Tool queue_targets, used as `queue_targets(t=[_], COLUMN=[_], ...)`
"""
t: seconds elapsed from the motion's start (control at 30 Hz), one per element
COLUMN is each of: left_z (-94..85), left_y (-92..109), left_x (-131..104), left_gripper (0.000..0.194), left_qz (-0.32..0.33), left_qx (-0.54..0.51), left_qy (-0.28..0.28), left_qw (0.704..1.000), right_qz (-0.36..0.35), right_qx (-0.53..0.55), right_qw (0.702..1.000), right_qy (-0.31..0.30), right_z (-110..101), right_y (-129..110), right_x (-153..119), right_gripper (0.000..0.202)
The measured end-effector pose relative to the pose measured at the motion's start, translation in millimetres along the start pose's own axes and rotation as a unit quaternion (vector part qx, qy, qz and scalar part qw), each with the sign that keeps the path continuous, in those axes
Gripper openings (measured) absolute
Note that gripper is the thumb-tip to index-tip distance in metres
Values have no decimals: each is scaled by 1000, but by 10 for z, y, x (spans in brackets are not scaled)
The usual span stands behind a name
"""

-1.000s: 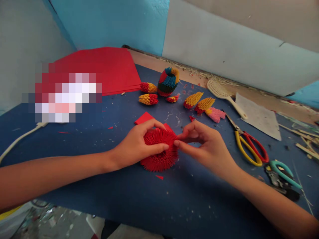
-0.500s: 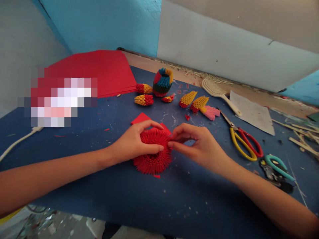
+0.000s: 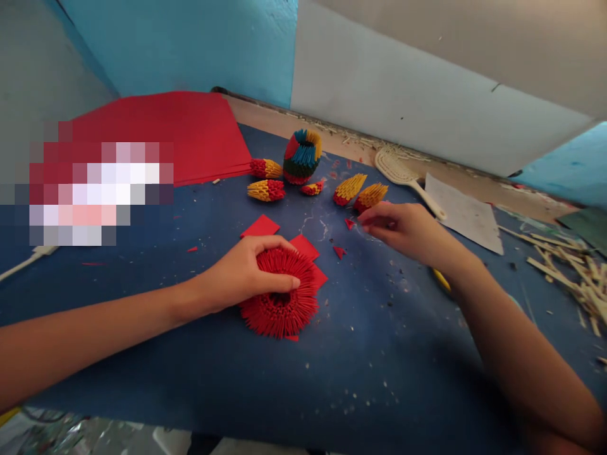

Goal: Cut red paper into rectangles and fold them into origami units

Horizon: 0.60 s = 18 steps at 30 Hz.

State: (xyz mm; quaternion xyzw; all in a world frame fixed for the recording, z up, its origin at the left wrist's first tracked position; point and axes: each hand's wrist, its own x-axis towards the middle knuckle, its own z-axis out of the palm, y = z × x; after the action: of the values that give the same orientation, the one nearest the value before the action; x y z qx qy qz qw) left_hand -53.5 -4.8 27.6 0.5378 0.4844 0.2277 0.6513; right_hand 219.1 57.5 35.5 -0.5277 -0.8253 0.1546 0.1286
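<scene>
We saw the red folded-paper ring (image 3: 285, 317) near the middle of the blue tabletop (image 3: 332, 379), its spiky points fanned around a dark centre hole. The left hand (image 3: 251, 265) gripped its upper left, thumb across the top and fingers curled over the far edge. Red paper pieces (image 3: 263, 225) showed just beyond it. The right hand (image 3: 408, 227) was well apart from the ring, fingers loosely bent and thumb close beneath them; we could not tell whether they pinched anything. Its fingertips were near a small red triangle (image 3: 349, 224) and a yellow-and-red paper cone (image 3: 371, 197).

We judged the step in hand to be steadying the ring while reaching for a small piece. That called for a fine fingertip pinch and a left hold light enough to spare the points. Farther back stood a multicoloured paper vase (image 3: 302, 165).
</scene>
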Motion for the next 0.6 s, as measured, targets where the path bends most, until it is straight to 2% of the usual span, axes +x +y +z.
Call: queue_targets(t=[0.07, 0.23, 0.3, 0.4, 0.5, 0.57, 0.6], left_z=[-3, -4, -2, -2, -6, -10, -12], left_y=[-9, -28, -26, -15, -12, -20, -25], left_x=[7, 17, 14, 6, 6, 10, 10], left_gripper=[25, 25, 24, 23, 24, 25, 25], left_qz=[3, 6, 5, 8, 14, 19, 22], left_qx=[3, -2, -9, -5, 7, 11, 13], left_qy=[0, 5, 7, 10, 12, 13, 15], left_qw=[1000, 1000, 1000, 1000, 1000, 1000, 1000], right_qz=[9, -31, -27, 27, 68, 70, 65], right_qx=[-19, -56, -33, 158, 370, 423, 423], right_qw=[1000, 997, 996, 984, 927, 902, 902], right_qy=[-6, 45, 77, 75, -10, -51, -55], right_z=[83, 248, 260, 257, 285, 327, 348], right_y=[70, 86, 56, -63, -247, -352, -386], right_x=[28, 79, 80, 46, -16, -55, -70], right_gripper=[18, 12, 12, 11, 14, 14, 13])
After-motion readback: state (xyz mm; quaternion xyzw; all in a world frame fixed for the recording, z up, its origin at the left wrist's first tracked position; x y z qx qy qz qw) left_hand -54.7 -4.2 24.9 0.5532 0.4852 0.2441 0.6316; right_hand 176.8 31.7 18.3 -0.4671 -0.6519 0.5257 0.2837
